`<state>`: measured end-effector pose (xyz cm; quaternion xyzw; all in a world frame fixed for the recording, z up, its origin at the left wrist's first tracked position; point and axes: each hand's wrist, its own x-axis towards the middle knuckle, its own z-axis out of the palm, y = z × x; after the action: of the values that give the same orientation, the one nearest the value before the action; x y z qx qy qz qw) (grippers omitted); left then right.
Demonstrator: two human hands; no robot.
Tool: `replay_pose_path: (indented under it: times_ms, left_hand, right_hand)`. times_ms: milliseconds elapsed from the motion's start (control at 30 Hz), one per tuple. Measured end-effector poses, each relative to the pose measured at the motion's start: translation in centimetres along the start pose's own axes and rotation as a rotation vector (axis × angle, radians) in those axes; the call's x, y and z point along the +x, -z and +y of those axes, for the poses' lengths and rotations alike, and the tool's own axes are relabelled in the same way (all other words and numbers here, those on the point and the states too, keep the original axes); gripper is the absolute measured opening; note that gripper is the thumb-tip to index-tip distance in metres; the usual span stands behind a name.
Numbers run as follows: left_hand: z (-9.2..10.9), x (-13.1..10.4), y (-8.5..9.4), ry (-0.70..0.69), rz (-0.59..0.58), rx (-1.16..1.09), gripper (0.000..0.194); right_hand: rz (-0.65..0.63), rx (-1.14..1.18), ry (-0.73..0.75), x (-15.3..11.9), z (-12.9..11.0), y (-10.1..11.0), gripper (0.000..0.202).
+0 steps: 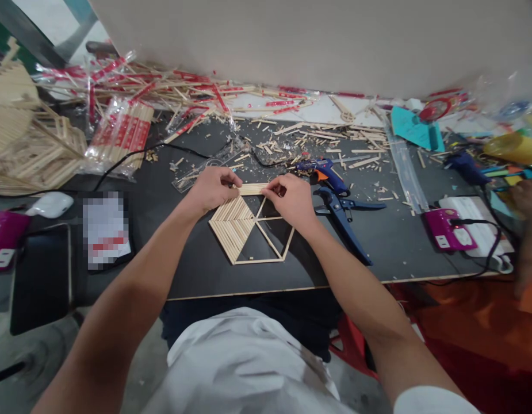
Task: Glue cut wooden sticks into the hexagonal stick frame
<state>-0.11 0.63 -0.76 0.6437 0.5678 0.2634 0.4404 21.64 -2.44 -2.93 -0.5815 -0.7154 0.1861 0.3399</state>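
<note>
A hexagonal frame of thin wooden sticks (233,233) lies flat on the dark table, its left part filled with sticks side by side and its right part showing bare spokes. Along the top edge runs a short row of parallel sticks (253,188). My left hand (216,187) pinches the left end of this row, fingers closed. At the row's right end, my right hand (289,198) has its thumb and fingers closed too. The fingertips partly hide the stick ends. Just right of my right hand lie a blue hand cutter (341,215) and a blue glue gun (330,173).
Stick offcuts (287,138) and red-wrapped chopstick packs (121,132) cover the back. Stick-built pieces (37,138) are stacked at left. Phones (40,276), a purple adapter (449,229) and black cables lie around. Another person's arm (528,230) is at far right.
</note>
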Motion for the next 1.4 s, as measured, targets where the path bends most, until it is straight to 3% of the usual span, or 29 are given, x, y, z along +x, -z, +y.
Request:
replay_pose_path:
  times_ms: [433,633,833,1100,1400]
  left_hand:
    - [0.0,0.0,0.1,0.052,-0.007,-0.057,0.015]
    - [0.3,-0.5,0.1,0.014,0.02,0.029,0.007]
    - [-0.3,-0.5,-0.1,-0.086,0.062,0.124,0.018]
    - [-0.4,-0.4,0.1,-0.055,0.024,0.094,0.021]
    - [-0.9,-0.1,0.8,-0.046,-0.036,0.024,0.018]
  right_hand:
    - [-0.063,-0.004,-0.053,0.1,0.3,0.2,0.01]
    - [-0.095,-0.059,0.095,0.0,0.9,1.4,0.015]
    - [-0.131,-0.115,0.113,-0.3,0.7,2.1,0.019]
    - [-0.227,-0.109,0.184,-0.6,0.5,1.5,0.024]
    - [-0.381,-0.331,0.27,-1.5,-1.3,1.1,0.045]
